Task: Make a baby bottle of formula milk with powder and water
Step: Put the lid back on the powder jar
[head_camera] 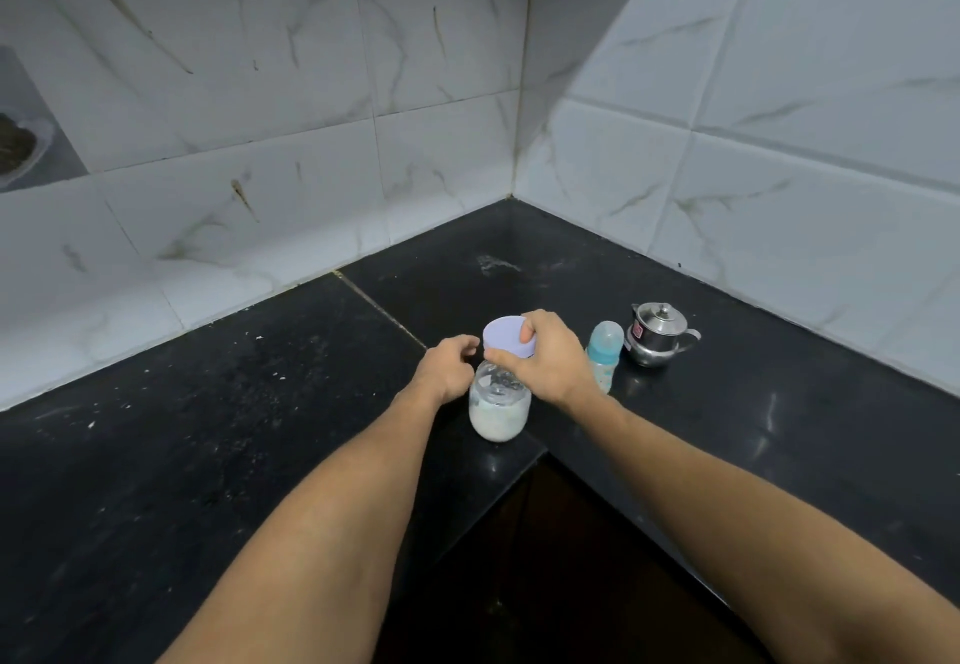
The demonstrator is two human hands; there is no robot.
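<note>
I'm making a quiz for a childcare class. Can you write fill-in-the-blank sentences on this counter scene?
1. The right hand grips the jar's lavender ____.
2. The jar holds white ____.
3. Between the jar and the steel pot stands the capped ____.
Missing words: lid; powder; baby bottle.

Tabletop [208,455] black, white-speckled. Wall tiles [260,91] white, grey-brown veined. Jar lid [506,335] lilac. Baby bottle [604,351] pale blue. Kettle [657,336] silver.

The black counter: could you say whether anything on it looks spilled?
Small white specks lie scattered over the black stone counter on the left, like spilled powder, and a pale smudge sits near the corner.
</note>
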